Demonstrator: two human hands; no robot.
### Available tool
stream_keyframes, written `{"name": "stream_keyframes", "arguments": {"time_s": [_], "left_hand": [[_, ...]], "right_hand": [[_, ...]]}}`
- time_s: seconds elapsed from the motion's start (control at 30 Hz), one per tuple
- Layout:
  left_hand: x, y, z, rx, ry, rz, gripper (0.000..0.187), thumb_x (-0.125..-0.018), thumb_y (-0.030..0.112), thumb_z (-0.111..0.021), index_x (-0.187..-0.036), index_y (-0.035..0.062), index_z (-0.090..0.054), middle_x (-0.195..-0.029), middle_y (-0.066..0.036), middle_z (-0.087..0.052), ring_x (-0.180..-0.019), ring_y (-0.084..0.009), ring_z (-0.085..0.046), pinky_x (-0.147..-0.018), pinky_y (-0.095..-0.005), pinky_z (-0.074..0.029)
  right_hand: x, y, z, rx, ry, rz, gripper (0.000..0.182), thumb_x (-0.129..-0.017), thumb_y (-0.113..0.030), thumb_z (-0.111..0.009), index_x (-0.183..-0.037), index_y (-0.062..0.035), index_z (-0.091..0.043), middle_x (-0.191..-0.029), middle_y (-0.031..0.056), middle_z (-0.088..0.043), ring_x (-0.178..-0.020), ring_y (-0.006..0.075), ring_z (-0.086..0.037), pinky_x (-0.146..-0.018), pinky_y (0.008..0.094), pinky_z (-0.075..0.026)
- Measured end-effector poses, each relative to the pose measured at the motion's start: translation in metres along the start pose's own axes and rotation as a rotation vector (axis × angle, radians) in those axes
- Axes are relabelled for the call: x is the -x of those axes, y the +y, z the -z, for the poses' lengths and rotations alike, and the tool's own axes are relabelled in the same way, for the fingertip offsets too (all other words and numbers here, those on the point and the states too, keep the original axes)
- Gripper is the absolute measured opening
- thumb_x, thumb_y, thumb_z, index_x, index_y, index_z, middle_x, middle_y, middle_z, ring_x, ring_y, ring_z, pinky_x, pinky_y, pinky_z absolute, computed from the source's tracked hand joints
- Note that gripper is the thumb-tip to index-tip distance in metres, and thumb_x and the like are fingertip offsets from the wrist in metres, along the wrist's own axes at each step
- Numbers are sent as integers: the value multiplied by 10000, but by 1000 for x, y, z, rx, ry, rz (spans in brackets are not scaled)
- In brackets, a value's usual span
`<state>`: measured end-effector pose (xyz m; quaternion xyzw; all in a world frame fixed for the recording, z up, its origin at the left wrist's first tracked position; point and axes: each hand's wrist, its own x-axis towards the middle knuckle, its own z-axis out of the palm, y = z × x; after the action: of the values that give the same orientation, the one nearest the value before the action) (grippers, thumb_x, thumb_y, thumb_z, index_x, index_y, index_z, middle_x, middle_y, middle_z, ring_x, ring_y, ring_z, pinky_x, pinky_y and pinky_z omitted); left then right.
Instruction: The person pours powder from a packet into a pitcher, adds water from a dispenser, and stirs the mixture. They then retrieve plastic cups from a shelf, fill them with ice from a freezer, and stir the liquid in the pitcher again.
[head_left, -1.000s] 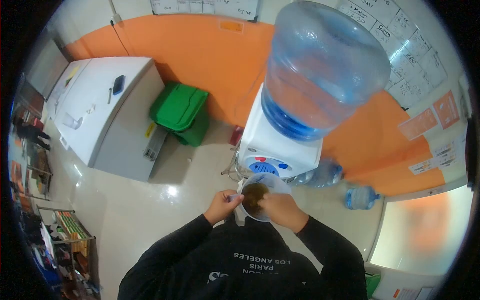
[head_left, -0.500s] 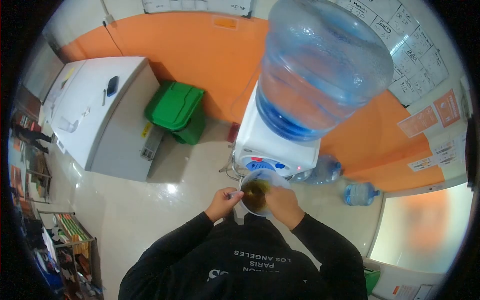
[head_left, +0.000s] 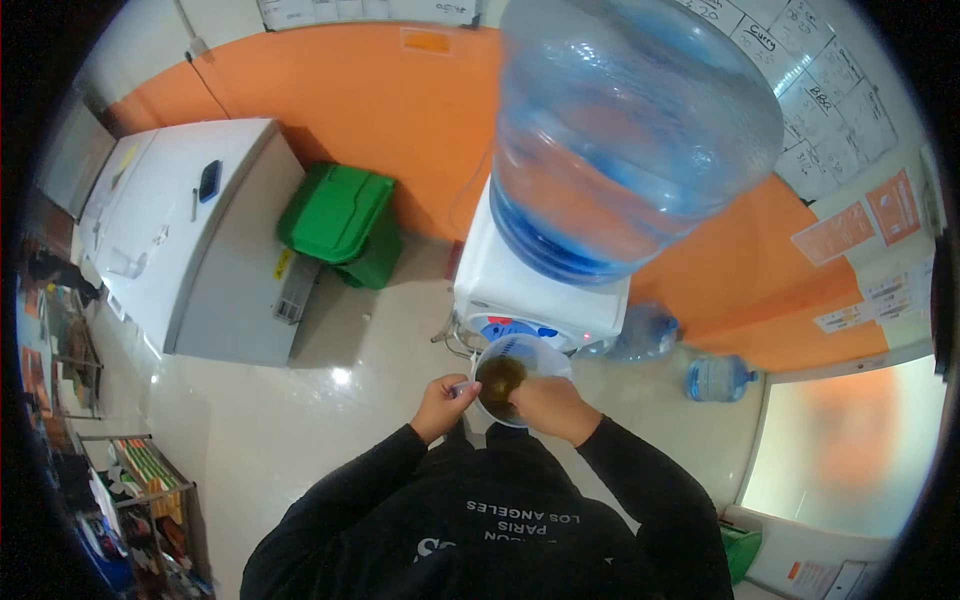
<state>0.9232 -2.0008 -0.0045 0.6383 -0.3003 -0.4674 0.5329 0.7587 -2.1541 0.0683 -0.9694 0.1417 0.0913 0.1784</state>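
Observation:
A translucent plastic jug (head_left: 545,358) with dark marks on its wall stands in front of my body, just under the taps of the water dispenser (head_left: 545,305). Brownish-green liquid (head_left: 497,380) lies in it. My left hand (head_left: 441,408) is closed around the handle on the jug's left side. Over the right part of the opening, my right hand (head_left: 556,407) reaches in with its fingers curled together at the liquid. Whatever those fingers hold is hidden from view.
A large blue water bottle (head_left: 630,150) sits upside down on the dispenser. More bottles (head_left: 720,379) lie on the floor to the right. At left are a green lidded bin (head_left: 335,215) and a white chest freezer (head_left: 190,220) with a phone (head_left: 210,181) on top. A shelf rack (head_left: 150,490) stands lower left.
My right hand has shifted slightly inside the jug's opening, a little lower and to the left. The view has moved slightly; my left hand keeps its hold.

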Motion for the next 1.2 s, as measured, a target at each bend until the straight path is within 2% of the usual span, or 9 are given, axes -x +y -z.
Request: {"name": "stream_keyframes", "arguments": {"time_s": [0.07,0.27,0.47,0.57,0.67,0.77,0.97,1.07,1.2], "left_hand": [[-2,-7,-3,19,9,-7,382,-944,271,-636,-654,50,-521,-613,77,-392,-602,-33,-352,-514,-254,-304],[-4,-7,-4,38,13,20,358,-947,269,-631,-684,44,-541,-630,74,-411,-613,-33,-363,-530,-244,-309],[-5,-16,-6,-7,-6,60,323,-960,241,-603,-728,17,-583,-659,65,-444,-644,-39,-383,-562,-236,-328],[-7,-15,-5,-10,17,69,312,-956,230,-602,-729,17,-583,-658,66,-440,-648,-39,-384,-563,-235,-328],[-6,-14,-5,9,10,98,306,-955,225,-599,-731,18,-581,-655,65,-430,-650,-39,-383,-563,-234,-329],[-7,-25,-7,6,-6,94,307,-956,226,-596,-728,22,-571,-651,66,-419,-645,-40,-377,-558,-238,-324],[-10,-20,-7,30,3,140,323,-960,233,-595,-713,32,-547,-654,72,-416,-635,-41,-368,-547,-241,-314],[-12,-27,-11,48,-3,95,342,-962,258,-602,-700,47,-541,-647,73,-411,-623,-39,-364,-538,-243,-310],[-18,-31,-12,37,25,78,361,-958,281,-618,-679,66,-540,-627,77,-403,-600,-39,-359,-522,-248,-306]], "right_hand": [[-7,-3,-4,-37,238,-6,98,-780,-107,-584,-775,-73,-676,-764,108,-643,-744,316,-658,-610,429,-511],[-6,-3,26,130,-292,-89,122,-783,-100,-583,-855,-64,-674,-833,126,-641,-832,300,-658,-617,439,-510],[-13,7,-3,80,230,-34,109,-775,-101,-587,-819,-71,-682,-791,126,-662,-761,314,-666,-602,447,-505],[-7,3,21,162,-199,-80,107,-788,-97,-577,-805,-71,-680,-780,113,-660,-741,309,-664,-605,435,-513],[-11,18,-10,-25,-130,60,104,-783,-101,-582,-784,-69,-681,-786,106,-666,-744,308,-669,-601,421,-516],[-15,17,-13,53,286,26,122,-795,-92,-570,-765,-86,-688,-755,107,-667,-711,317,-666,-616,426,-517],[-10,23,-15,13,-227,10,119,-800,-85,-572,-803,-76,-691,-761,93,-647,-722,314,-656,-615,426,-517],[-14,24,-20,-131,228,12,115,-780,-89,-589,-813,-66,-696,-779,108,-668,-751,317,-666,-614,427,-517],[-14,29,-18,109,-73,-123,126,-796,-93,-581,-841,-68,-696,-788,118,-669,-784,319,-670,-648,439,-519]]}}
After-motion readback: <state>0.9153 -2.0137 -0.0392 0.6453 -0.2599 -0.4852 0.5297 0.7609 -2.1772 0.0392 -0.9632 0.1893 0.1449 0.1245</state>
